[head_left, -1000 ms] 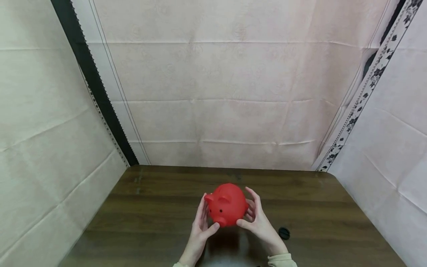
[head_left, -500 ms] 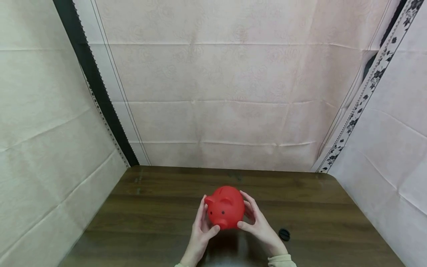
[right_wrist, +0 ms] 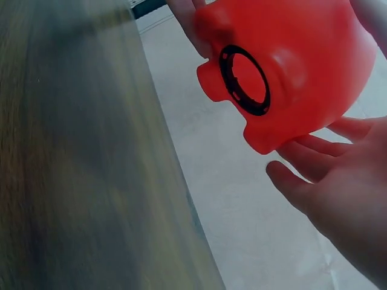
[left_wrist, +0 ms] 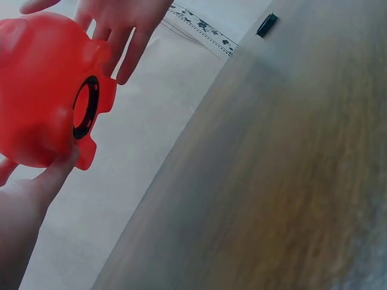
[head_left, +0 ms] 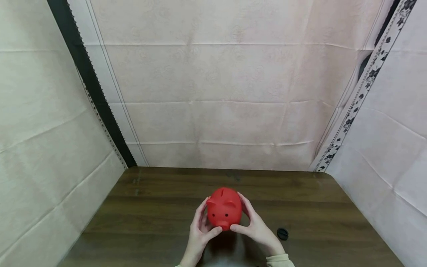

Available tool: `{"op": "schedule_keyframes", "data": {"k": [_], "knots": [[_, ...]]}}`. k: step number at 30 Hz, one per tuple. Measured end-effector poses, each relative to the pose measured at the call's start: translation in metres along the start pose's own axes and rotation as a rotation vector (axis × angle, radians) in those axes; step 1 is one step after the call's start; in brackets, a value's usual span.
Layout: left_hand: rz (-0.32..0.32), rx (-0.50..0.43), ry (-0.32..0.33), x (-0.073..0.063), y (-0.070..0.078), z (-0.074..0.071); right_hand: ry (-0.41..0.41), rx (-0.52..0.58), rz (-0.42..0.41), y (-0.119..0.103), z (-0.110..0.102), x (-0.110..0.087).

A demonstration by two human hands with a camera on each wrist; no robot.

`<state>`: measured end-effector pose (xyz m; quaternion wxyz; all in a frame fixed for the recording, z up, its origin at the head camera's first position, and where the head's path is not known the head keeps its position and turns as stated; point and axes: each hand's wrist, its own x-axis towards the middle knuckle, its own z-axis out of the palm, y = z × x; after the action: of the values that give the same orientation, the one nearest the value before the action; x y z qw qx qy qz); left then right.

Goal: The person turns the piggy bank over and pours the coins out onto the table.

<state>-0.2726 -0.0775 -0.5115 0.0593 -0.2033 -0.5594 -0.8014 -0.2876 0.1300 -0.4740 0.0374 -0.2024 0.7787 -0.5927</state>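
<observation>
A red piggy bank [head_left: 224, 208] is held up above the table between both hands, its snout facing me and the coin slot on top. My left hand [head_left: 199, 234] holds its left side, thumb near the snout. On the other side my right hand [head_left: 257, 227] grips it, with the thumb also beside the snout. Both wrist views show the underside, where a black ring [right_wrist: 227, 75] surrounds an uncovered round hole between the stubby feet. A round black cap [head_left: 282, 234] lies on the table, right of the right wrist.
The dark wooden table [head_left: 160, 215] has rounded far corners. Pale creased cloth [head_left: 213, 122] hangs behind it and along both sides. A black strip [head_left: 93, 85] runs down the left corner, and a flower-patterned border [head_left: 350, 111] down the right.
The piggy bank has turned to face me more squarely and come slightly lower. My right hand has shifted a little left with it, its fingers closer round the side.
</observation>
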Motion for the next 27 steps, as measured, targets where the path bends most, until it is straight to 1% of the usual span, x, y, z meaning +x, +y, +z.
{"op": "schedule_keyframes", "data": {"k": [4, 7, 9, 14, 17, 20, 22, 27], "knots": [[-0.027, 0.016, 0.026, -0.0002, 0.0002, 0.0008, -0.024, -0.022, 0.014, -0.0017, 0.0000, -0.0006], [-0.046, 0.021, 0.031, 0.0002, 0.0004, 0.0020, -0.030, -0.042, 0.026, -0.0032, 0.0005, -0.0014], [-0.040, 0.024, 0.019, 0.0007, 0.0004, 0.0025, -0.032, -0.055, 0.024, -0.0034, 0.0014, -0.0016], [-0.002, 0.042, -0.012, 0.0016, -0.0008, 0.0022, -0.036, -0.098, -0.032, -0.0006, 0.0034, -0.0009], [0.001, 0.053, -0.017, 0.0020, -0.0012, 0.0024, -0.028, -0.116, -0.045, -0.0004, 0.0036, -0.0005], [-0.020, 0.063, -0.015, 0.0026, -0.0007, 0.0026, -0.020, -0.130, -0.049, -0.0012, 0.0031, 0.0001], [-0.046, 0.064, -0.016, 0.0029, -0.0001, 0.0026, -0.016, -0.131, -0.050, -0.0025, 0.0030, 0.0002], [-0.135, 0.040, -0.019, 0.0024, 0.0033, 0.0022, -0.006, -0.147, -0.046, -0.0093, 0.0036, -0.0005]]}}
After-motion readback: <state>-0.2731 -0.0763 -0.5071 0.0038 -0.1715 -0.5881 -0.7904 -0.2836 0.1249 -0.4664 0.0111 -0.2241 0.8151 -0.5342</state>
